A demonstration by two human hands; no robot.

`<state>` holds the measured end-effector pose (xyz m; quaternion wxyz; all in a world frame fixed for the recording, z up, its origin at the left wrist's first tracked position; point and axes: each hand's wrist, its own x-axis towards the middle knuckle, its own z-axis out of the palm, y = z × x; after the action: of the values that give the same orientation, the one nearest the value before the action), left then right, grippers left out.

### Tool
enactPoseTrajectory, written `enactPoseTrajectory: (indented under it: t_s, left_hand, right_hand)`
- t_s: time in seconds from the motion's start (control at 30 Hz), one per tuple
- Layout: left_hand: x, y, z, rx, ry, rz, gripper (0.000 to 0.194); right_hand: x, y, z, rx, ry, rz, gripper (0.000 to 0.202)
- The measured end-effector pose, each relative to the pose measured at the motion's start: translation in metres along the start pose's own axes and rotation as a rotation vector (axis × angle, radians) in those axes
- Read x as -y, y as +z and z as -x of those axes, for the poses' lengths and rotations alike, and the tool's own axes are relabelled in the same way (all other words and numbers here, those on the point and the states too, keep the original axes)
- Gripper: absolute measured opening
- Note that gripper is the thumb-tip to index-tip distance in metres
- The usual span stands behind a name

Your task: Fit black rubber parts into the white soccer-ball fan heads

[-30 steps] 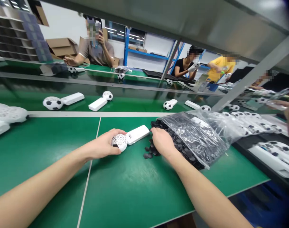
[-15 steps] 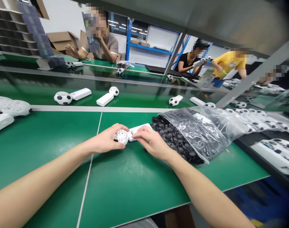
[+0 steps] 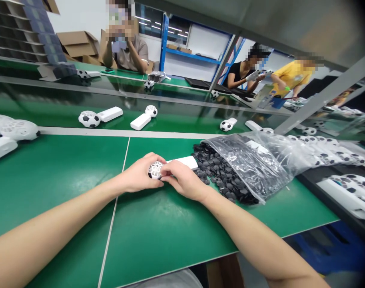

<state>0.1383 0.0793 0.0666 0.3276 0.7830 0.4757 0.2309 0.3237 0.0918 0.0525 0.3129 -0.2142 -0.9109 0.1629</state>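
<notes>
Ball and handle of one white device (image 3: 155,170) lay at the middle of the table (image 3: 164,240), near its far edge, with the ball between my hands. From the ball, the long axis ran toward the table's right edge, tilting slightly to the far edge, and the handle's free end stopped just beside the loose black discs (image 3: 222,176). My left hand (image 3: 144,174) was clamped around the ball's left side, thumb nearest the table's near edge. My right hand (image 3: 186,180) was the nearer to the handle and partly hid it; its fingertips were drawn close together at the ball's right side, but whether they pinched a disc I could not tell.

I counted one device in hand, one clear bag (image 3: 245,160) toward the far right corner, and four devices (image 3: 140,121) on the green strip (image 3: 179,120) past the far edge. By the far left corner sat a cluster (image 3: 20,130) of at least two balls, cut off by the view. Discs were too many to count, as were the devices in the black tray (image 3: 312,186) at the right edge.
</notes>
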Motion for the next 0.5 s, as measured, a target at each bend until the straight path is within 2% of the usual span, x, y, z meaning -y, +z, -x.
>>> enactPoseTrajectory:
  t_s: [0.13,0.23,0.4,0.5]
  left_hand:
    - [0.000,0.004,0.000,-0.040,0.020,-0.035,0.037]
    - [-0.002,0.005,0.001,-0.057,0.013,-0.037,0.036]
    - [-0.003,0.008,0.004,-0.113,0.023,0.008,0.035]
    - [0.002,-0.002,0.000,-0.125,-0.058,0.138,0.040]
  right_hand:
    - [-0.012,0.000,-0.001,-0.098,0.093,-0.022,0.018]
    - [-0.018,0.001,-0.002,-0.105,0.135,0.009,0.023]
    - [-0.013,-0.001,-0.003,-0.080,0.165,0.067,0.022]
    - [-0.007,-0.010,-0.003,-0.170,0.176,0.071,0.024]
